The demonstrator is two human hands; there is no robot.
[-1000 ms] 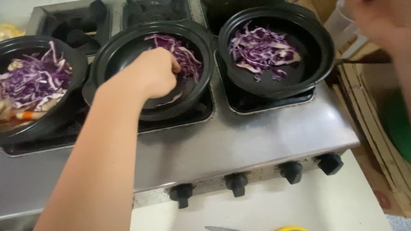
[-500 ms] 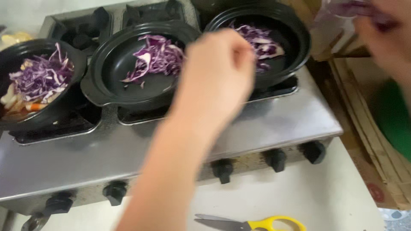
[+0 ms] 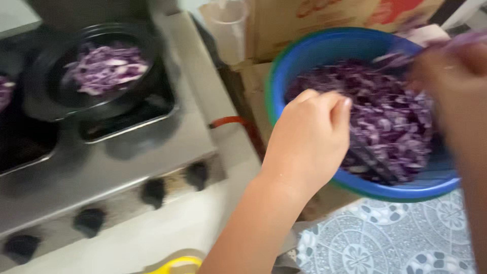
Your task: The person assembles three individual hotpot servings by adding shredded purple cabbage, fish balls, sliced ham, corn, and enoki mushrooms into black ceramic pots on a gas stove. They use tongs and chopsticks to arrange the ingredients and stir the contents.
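Fingers [image 3: 339, 104] of left hand [image 3: 309, 139] curled loosely over shredded purple cabbage [image 3: 390, 111], inside blue basin's rim [image 3: 276, 76].

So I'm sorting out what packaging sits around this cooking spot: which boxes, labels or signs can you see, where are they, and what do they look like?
Cardboard box: top of the picture, behind the blue bowl; brown and rectangular, with blurred red and orange print on its face.
Second cardboard piece: lower, between the stove and the bowl; plain brown, partly hidden.
No signs or screens show.
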